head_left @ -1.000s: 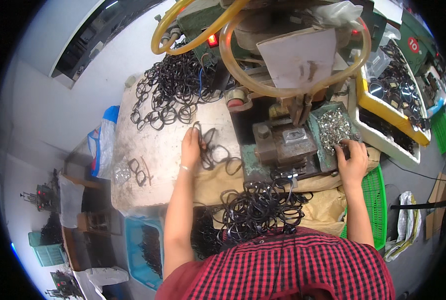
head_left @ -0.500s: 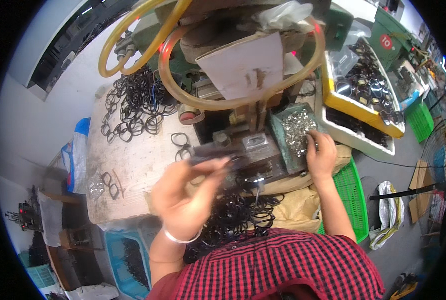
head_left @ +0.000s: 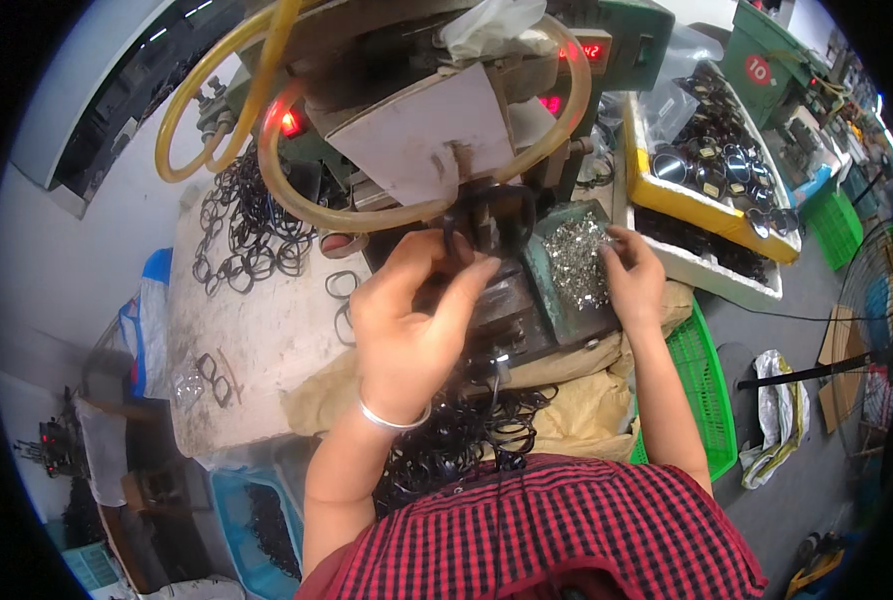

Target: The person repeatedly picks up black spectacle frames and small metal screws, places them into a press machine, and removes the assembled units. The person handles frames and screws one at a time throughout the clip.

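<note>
My left hand pinches a dark eyeglass frame between thumb and fingers. The frame is raised in front of the machine's metal work block, below a stained white card. At the right edge of a green tray, my right hand has its thumb and fingertips drawn close together. Whether they hold one of the small shiny metal parts heaped in that tray is too small to see. More black frames lie piled in front of my body.
Black rims cover the far side of the pale table. A yellow hose loops before the machine. White foam boxes with lenses and frames stand at the right, near a green basket. A blue bin sits lower left.
My left hand has moved forward and lifted the eyeglass frame toward the machine. My right hand has drawn back from the metal parts to the tray's edge. The view has shifted slightly.
</note>
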Available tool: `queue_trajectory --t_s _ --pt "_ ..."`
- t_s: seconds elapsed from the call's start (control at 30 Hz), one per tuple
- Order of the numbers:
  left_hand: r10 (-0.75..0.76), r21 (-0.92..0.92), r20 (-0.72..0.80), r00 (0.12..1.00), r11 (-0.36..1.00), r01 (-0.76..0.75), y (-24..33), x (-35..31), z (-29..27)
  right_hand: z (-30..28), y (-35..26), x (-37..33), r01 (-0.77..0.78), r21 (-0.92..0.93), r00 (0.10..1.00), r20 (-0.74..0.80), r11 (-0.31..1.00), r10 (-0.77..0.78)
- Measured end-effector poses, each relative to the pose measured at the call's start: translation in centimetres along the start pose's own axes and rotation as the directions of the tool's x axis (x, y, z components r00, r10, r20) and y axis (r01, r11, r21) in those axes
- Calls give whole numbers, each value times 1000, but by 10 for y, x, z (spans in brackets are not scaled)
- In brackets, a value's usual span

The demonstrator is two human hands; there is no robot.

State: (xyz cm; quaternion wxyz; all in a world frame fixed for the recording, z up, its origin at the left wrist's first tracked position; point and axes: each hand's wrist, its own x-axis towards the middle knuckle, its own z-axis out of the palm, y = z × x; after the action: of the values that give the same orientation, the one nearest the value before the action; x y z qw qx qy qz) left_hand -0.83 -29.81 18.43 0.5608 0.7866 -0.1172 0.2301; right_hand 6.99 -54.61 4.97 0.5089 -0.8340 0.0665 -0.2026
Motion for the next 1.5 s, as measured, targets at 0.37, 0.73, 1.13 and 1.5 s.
queue_trajectory --t_s 0.37,0.73,1.13,1.5 --pt "-8 10 -84 996 1000 9 1 -4 8 42 -3 4 681 -442 729 331 584 -599" --pt "18 190 -611 792 974 124 -76 -39 -134 23 16 -20 -107 734 961 -97 671 259" --pt "-118 783 125 985 621 -25 -206 -44 -141 12 -16 -35 142 239 989 -2 961 -146" --pt "-289 -32 -320 902 955 294 -149 -30 -117 19 -103 -42 140 425 961 157 894 -226"
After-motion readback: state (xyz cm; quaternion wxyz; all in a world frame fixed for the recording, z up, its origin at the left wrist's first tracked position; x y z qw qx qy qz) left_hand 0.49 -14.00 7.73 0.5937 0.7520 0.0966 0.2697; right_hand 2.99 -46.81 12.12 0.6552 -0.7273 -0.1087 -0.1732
